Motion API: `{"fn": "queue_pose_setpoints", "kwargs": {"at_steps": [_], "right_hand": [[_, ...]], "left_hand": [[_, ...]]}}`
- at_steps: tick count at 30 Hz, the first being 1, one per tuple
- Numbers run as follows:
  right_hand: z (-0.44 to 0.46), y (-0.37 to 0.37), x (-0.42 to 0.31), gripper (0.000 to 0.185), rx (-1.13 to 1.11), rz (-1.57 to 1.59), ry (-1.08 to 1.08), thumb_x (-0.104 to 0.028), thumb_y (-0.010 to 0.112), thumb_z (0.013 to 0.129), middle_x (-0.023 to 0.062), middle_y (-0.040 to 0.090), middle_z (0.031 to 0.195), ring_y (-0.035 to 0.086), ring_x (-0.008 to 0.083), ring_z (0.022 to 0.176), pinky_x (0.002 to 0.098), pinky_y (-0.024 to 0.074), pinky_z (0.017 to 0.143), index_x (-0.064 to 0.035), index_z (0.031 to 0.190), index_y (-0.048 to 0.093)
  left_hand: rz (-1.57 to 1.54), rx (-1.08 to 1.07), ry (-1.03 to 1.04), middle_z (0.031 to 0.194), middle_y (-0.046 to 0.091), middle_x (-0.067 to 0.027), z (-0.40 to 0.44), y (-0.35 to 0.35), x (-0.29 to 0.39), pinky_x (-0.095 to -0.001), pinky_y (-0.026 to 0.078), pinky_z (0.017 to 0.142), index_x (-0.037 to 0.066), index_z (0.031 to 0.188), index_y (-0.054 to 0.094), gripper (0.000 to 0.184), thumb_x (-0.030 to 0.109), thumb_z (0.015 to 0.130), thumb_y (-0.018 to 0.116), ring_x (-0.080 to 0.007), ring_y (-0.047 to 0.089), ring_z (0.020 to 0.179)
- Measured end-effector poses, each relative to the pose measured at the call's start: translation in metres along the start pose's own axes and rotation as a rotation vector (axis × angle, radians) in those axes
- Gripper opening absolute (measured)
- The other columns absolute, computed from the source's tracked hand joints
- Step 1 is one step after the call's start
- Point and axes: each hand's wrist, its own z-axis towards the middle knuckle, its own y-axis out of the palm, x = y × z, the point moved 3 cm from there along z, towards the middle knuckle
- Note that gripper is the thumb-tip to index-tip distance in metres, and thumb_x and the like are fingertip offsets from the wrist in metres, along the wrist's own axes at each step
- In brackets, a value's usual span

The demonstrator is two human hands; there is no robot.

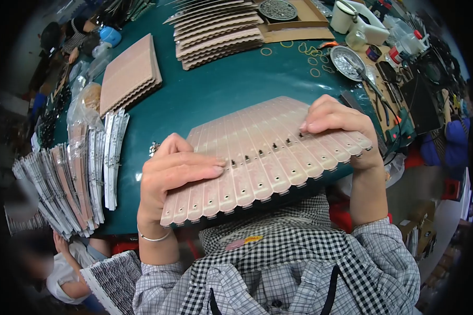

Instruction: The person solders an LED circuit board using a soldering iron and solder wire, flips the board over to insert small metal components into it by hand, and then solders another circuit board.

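A pale pink panel of joined strips with a scalloped near edge is held tilted above the green table. Small dark metal pins stand in a row across its middle, and each strip has a small hole near the scalloped edge. My left hand grips the panel's left side, fingers over the top face. At the right side my right hand grips it, fingertips beside the end of the pin row. The thumbs are mostly hidden.
On the green table are a pink panel stack, a larger stack, rubber bands, a metal dish and bundled strips. Tools lie at the right. A person in white is at the lower left.
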Motion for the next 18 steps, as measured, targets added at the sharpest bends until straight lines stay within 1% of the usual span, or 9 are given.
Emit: {"fn": "queue_pose_setpoints", "kwargs": {"at_steps": [2, 3, 4, 7, 14, 16, 18], "right_hand": [[0.000, 0.002, -0.004, 0.029, 0.113, 0.098, 0.128, -0.021, 0.068, 0.083, 0.0105, 0.067, 0.099, 0.061, 0.0229, 0.091, 0.0313, 0.0470, 0.081, 0.0009, 0.102, 0.070], [0.000, 0.002, -0.005, 0.025, 0.127, 0.123, 0.130, -0.017, 0.069, 0.082, 0.0097, 0.066, 0.099, 0.062, 0.0216, 0.091, 0.0291, 0.0477, 0.080, -0.0004, 0.101, 0.070], [0.000, 0.001, -0.003, 0.025, 0.128, 0.114, 0.132, -0.017, 0.069, 0.082, 0.0097, 0.066, 0.099, 0.062, 0.0216, 0.091, 0.0291, 0.0477, 0.080, -0.0004, 0.101, 0.070], [0.003, -0.002, -0.001, 0.024, 0.024, 0.068, 0.020, -0.018, 0.070, 0.081, 0.0101, 0.067, 0.099, 0.062, 0.0228, 0.092, 0.0319, 0.0481, 0.081, -0.0015, 0.098, 0.070], [0.005, -0.001, -0.002, 0.025, 0.013, 0.116, 0.037, -0.014, 0.069, 0.080, 0.0102, 0.068, 0.101, 0.061, 0.0249, 0.095, 0.0340, 0.0472, 0.084, -0.0011, 0.101, 0.071], [0.007, -0.003, 0.000, 0.028, -0.083, 0.057, -0.045, -0.013, 0.068, 0.078, 0.0107, 0.069, 0.103, 0.061, 0.0264, 0.096, 0.0363, 0.0466, 0.086, -0.0015, 0.104, 0.071], [0.010, -0.003, -0.004, 0.029, -0.120, 0.044, -0.047, -0.014, 0.069, 0.078, 0.0108, 0.069, 0.104, 0.061, 0.0268, 0.097, 0.0372, 0.0463, 0.086, -0.0018, 0.104, 0.071]], "left_hand": [[-0.007, 0.009, 0.001, 0.088, 0.075, -0.0075, -0.001, 0.001, 0.001, -0.0289, 0.039, 0.066, 0.009, 0.089, 0.075, 0.033, 0.033, 0.067, 0.076, -0.0152, 0.062, 0.069], [-0.004, 0.011, -0.002, 0.088, 0.075, -0.0079, 0.000, 0.000, 0.002, -0.0290, 0.039, 0.066, 0.009, 0.089, 0.075, 0.033, 0.033, 0.067, 0.076, -0.0154, 0.062, 0.069], [0.002, 0.014, -0.004, 0.088, 0.075, -0.0084, 0.001, 0.000, 0.002, -0.0292, 0.039, 0.066, 0.009, 0.089, 0.075, 0.032, 0.032, 0.067, 0.076, -0.0156, 0.062, 0.068], [-0.005, 0.029, 0.002, 0.088, 0.074, -0.0095, 0.000, 0.000, 0.003, -0.0302, 0.040, 0.067, 0.008, 0.090, 0.075, 0.033, 0.032, 0.067, 0.077, -0.0161, 0.063, 0.068], [-0.021, 0.033, 0.005, 0.088, 0.074, -0.0096, 0.001, -0.001, 0.004, -0.0306, 0.040, 0.067, 0.009, 0.090, 0.075, 0.035, 0.034, 0.065, 0.078, -0.0162, 0.064, 0.069], [-0.023, 0.034, -0.003, 0.088, 0.074, -0.0094, 0.000, -0.001, 0.003, -0.0306, 0.040, 0.066, 0.009, 0.089, 0.075, 0.035, 0.034, 0.065, 0.078, -0.0161, 0.064, 0.069], [-0.024, 0.033, -0.010, 0.087, 0.074, -0.0092, -0.001, 0.000, 0.004, -0.0306, 0.040, 0.066, 0.009, 0.089, 0.075, 0.035, 0.034, 0.065, 0.078, -0.0160, 0.064, 0.069]]}}
